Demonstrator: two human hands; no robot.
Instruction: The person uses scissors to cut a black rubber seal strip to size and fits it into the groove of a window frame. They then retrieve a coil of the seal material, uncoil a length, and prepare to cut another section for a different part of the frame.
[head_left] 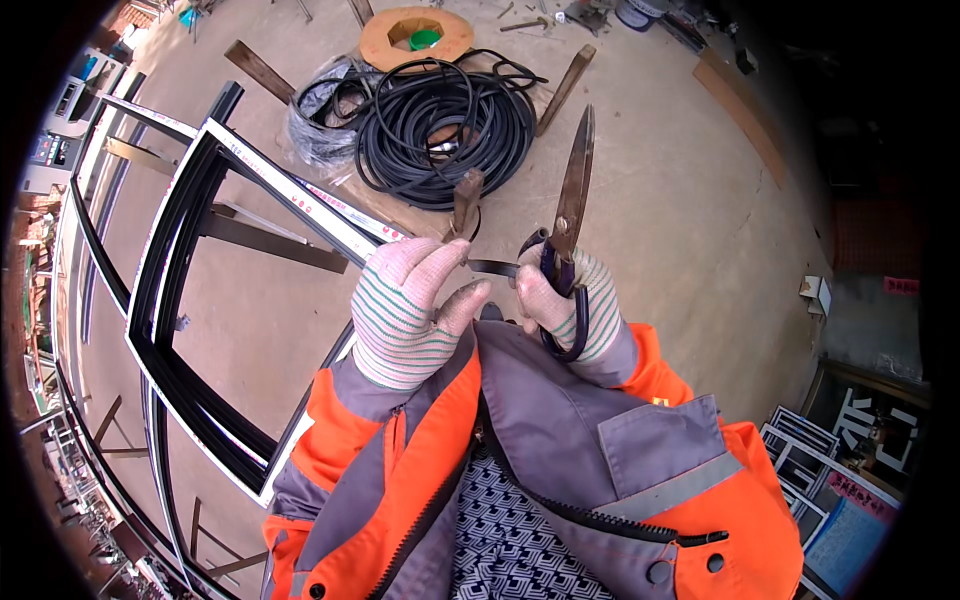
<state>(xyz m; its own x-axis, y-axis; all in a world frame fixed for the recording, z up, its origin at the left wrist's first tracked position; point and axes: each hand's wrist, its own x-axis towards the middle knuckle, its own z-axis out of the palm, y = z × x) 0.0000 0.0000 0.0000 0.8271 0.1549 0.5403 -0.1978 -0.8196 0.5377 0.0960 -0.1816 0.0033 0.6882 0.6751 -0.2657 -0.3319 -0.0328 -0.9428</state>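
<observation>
- Clasping dark-handled steel scissors (573, 205) in curled, striped-gloved right hand (590, 295); likely rigid, grasp by handles (584, 312).
- Half-curling striped-gloved left hand (405, 310) beside thin black strip (493, 267), probably bendy; cannot tell if pinched.

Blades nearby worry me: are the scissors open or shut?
Shut: in the right hand, the scissors show their blades lying together, converging at one tip.

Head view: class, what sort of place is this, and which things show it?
Probably a frame-making workshop: a black-and-white frame at the left, a large coil of black strip ahead, and scissors in the gloved right hand.
</observation>
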